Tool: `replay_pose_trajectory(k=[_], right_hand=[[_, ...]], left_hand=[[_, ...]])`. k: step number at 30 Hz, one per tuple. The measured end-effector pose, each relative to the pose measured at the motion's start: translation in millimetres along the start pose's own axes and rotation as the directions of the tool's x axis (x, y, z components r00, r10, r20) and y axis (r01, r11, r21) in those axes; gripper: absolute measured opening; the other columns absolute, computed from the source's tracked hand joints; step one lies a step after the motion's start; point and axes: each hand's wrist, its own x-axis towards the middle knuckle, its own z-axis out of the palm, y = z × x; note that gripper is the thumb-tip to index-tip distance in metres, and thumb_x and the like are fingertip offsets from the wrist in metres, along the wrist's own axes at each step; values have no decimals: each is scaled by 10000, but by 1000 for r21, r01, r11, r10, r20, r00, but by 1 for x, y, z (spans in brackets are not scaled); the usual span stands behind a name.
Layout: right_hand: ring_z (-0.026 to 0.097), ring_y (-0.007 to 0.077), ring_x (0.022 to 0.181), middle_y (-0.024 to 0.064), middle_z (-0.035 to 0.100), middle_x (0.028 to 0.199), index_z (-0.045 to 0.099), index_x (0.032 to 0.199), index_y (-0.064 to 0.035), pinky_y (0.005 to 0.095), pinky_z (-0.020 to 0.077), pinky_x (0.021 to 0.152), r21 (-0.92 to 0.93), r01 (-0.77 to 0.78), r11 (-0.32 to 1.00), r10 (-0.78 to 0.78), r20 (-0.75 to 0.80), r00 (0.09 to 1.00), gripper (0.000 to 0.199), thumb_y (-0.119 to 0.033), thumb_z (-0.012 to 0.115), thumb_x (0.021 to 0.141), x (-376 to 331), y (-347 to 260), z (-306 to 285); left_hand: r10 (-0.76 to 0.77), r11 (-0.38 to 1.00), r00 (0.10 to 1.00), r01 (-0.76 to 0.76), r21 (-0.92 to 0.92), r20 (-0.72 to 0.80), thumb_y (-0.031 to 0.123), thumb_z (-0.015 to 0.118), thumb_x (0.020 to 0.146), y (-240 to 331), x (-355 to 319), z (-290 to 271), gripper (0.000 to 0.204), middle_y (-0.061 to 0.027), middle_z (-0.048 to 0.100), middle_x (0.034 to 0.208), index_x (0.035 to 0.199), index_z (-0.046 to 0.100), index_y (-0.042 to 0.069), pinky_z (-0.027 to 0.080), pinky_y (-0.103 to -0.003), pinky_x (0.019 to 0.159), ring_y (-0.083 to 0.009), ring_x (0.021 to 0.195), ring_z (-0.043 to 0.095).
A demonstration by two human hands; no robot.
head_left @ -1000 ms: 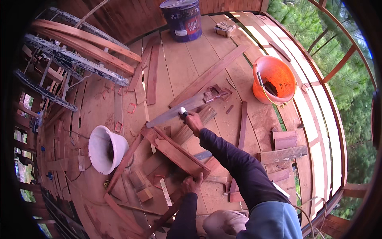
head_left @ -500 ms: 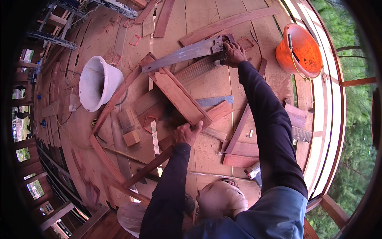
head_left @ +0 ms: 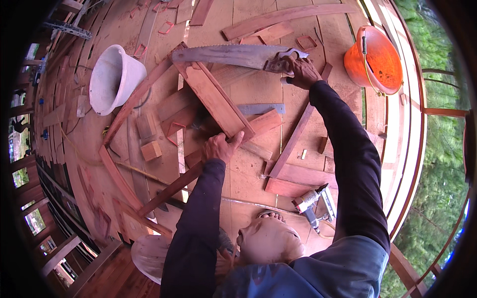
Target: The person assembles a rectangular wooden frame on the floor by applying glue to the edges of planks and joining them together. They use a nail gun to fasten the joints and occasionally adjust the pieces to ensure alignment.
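Note:
My right hand (head_left: 303,72) is closed round the handle of a handsaw (head_left: 223,55). The long grey blade points left, its tip lying over the far end of a reddish wooden board (head_left: 211,99). That board slants toward me, raised on other timber. At its near end my left hand (head_left: 221,147) grips the corner, thumb on top. Below the board, a grey flat metal strip (head_left: 263,108) and a short plank (head_left: 266,123) stick out to the right. Thin wooden strips (head_left: 119,176) form an angled frame to the left.
A white bucket (head_left: 112,82) lies tipped at the left, and an orange bucket (head_left: 372,62) stands at the far right. A nail gun (head_left: 313,202) with a hose rests by my right forearm. Wood blocks (head_left: 150,150) and offcuts (head_left: 298,180) litter the plank floor.
The saw has swung from a slant to nearly level, its handle lower and farther right with my right hand. My left hand still grips the board. The view has shifted, uncovering the nail gun.

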Motion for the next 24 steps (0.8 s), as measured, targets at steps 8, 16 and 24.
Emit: replay_pose_trajectory(k=[8, 16, 24], right_hand=[[580, 290, 1188, 100, 670, 1128, 313, 1484, -133, 498, 336, 1077, -88, -34, 996, 12, -240, 971, 942, -413, 819, 740, -24, -8, 49], [655, 347, 1051, 172, 706, 927, 420, 1301, -95, 448, 418, 946, 355, 55, 933, -15, -115, 993, 698, -389, 807, 799, -87, -34, 17], [567, 154, 1037, 95, 585, 1167, 379, 1432, -67, 277, 487, 864, 985, -32, 167, 177, 2, 984, 767, -207, 834, 831, -229, -120, -9]], left_hand=[[10, 1000, 1000, -10, -15, -20, 780, 581, 805, 5, 1, 1, 803, -287, 687, 815, 755, 703, -12, 542, -530, 738, -468, 797, 682], [-46, 993, 999, 47, -104, 12, 717, 647, 797, 8, -2, -6, 712, -266, 710, 918, 872, 723, 13, 523, -514, 825, -456, 919, 681], [-86, 968, 991, 106, -226, 99, 729, 667, 778, 5, -4, -12, 857, -274, 686, 1132, 1214, 601, -6, 502, -483, 941, -456, 1083, 647]])
